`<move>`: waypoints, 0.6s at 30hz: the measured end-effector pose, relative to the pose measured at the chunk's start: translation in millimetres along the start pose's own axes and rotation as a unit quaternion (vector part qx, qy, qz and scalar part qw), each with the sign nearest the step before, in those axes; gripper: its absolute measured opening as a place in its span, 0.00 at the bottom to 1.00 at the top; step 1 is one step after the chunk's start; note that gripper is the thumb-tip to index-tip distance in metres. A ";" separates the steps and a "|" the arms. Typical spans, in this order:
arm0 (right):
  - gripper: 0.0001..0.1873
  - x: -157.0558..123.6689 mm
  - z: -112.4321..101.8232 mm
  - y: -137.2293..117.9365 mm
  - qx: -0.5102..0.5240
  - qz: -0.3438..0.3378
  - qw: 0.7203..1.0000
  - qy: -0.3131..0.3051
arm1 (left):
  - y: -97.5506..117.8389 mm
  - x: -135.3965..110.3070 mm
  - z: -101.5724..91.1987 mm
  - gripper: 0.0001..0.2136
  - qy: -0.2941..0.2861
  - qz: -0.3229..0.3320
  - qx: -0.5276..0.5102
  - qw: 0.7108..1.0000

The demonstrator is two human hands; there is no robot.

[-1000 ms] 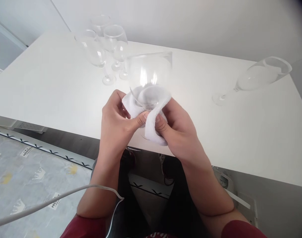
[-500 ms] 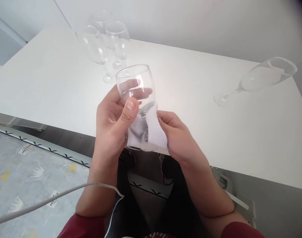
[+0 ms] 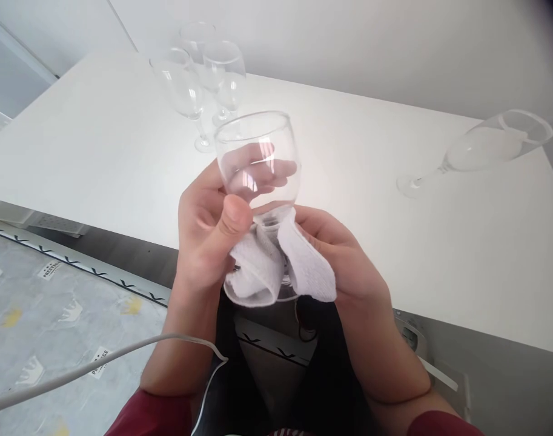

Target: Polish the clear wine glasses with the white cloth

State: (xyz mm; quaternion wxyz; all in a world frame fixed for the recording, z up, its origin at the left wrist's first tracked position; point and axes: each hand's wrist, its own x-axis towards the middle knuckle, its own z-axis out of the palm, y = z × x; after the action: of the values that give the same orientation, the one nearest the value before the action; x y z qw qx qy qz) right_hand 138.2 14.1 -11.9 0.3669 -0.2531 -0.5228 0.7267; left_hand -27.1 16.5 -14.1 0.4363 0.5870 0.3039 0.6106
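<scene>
A clear wine glass [image 3: 258, 160] is held upright above the near edge of the white table [image 3: 99, 157]. My left hand [image 3: 203, 236] is wrapped round its bowl, thumb in front and fingers showing through the glass. My right hand [image 3: 344, 260] grips a white cloth [image 3: 280, 269] that is folded round the glass's stem and foot, which the cloth mostly hides.
Three clear wine glasses [image 3: 198, 79] stand together at the back left of the table. A tall flute glass [image 3: 480, 148] stands at the right. A grey cable [image 3: 99, 363] crosses my lap at lower left; patterned floor lies to the left.
The cloth came off the bowl and slid down to the stem and foot. My left hand shifted from the cloth onto the bowl, and the glass now stands more upright.
</scene>
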 end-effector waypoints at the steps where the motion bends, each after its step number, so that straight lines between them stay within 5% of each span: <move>1: 0.22 -0.6 -0.6 -0.9 -0.023 -0.009 1.000 -0.004 | 0.3 -0.3 1.7 0.24 0.001 0.005 0.006 1.000; 4: 0.20 -2.4 1.0 -2.4 -0.157 -0.043 0.986 0.041 | -1.4 -0.7 8.4 0.22 0.028 0.031 0.041 0.998; 9: 0.15 -3.0 8.1 1.6 -0.369 -0.075 0.901 0.216 | -12.1 1.6 9.2 0.22 0.082 0.042 0.079 0.993; 15: 0.25 -5.0 0.7 -6.4 -0.139 0.009 0.990 0.034 | -14.6 3.3 -4.5 0.24 -0.015 -0.068 -0.060 0.996; 18: 0.22 -5.9 3.9 -6.6 -0.145 0.010 0.986 0.078 | -10.5 2.8 -0.7 0.22 0.004 -0.058 -0.036 0.998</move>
State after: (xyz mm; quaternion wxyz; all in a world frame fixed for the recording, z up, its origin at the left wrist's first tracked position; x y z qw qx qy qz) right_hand 140.6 8.4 -4.5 0.3584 -0.3647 -0.5902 0.6246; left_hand -25.7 23.7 -22.3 0.4905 0.5503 0.3171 0.5967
